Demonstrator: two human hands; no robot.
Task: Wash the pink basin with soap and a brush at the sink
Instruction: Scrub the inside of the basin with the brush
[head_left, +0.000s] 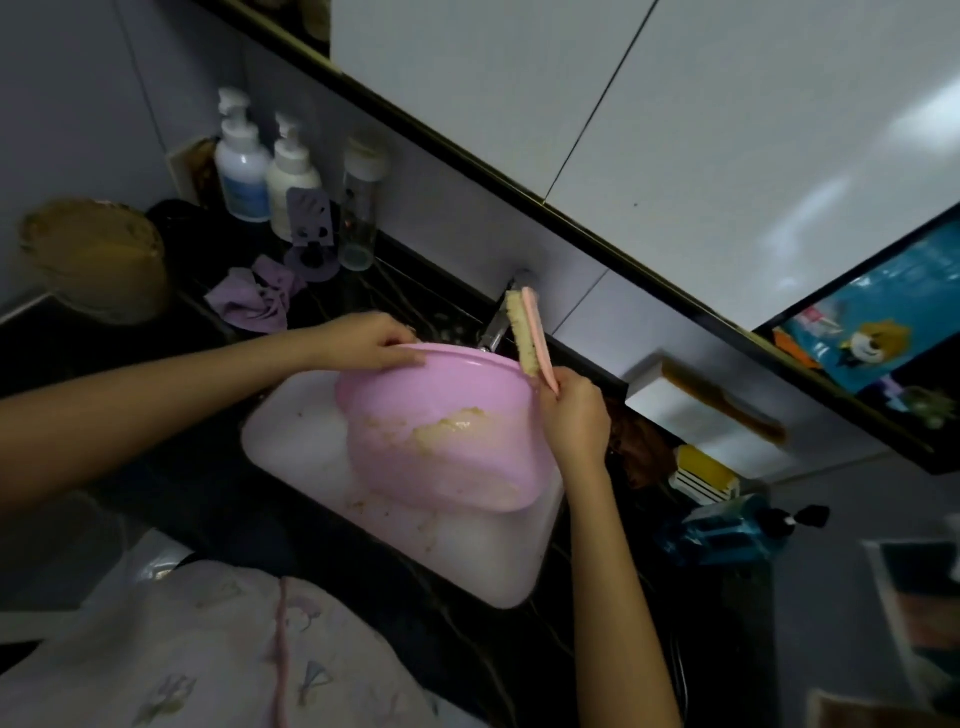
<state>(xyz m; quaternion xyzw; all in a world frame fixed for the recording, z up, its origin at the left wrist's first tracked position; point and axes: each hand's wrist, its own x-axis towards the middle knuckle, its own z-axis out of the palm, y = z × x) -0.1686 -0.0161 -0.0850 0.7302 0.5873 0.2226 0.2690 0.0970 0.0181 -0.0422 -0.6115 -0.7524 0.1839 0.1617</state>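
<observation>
Left fingers (387, 332) and thumb pinched on the upper rim of a glossy round pink plastic basin (441, 415), left hand (363, 340) reaching in over the dark counter. Right fingers (566, 384) wrapped tight round the slim pink handle of a long scrubbing brush (530, 332), right hand (574, 415) just beside the basin's right edge. Brush upright, yellowish bristles facing left, lower end touching the rim.

Basin tipped on edge inside the white rectangular sink (306, 452), smooth outer wall and base toward the camera, smeared with pale yellowish lather. Inside turned away, contents unseen. Yellowish flecks on the sink floor.

Metal tap (496, 325) behind the rim. Farther left on the counter, two white pump bottles (241, 166), a clear jar (358, 208) with a white cap, and a crumpled purple cloth (254, 299).
</observation>
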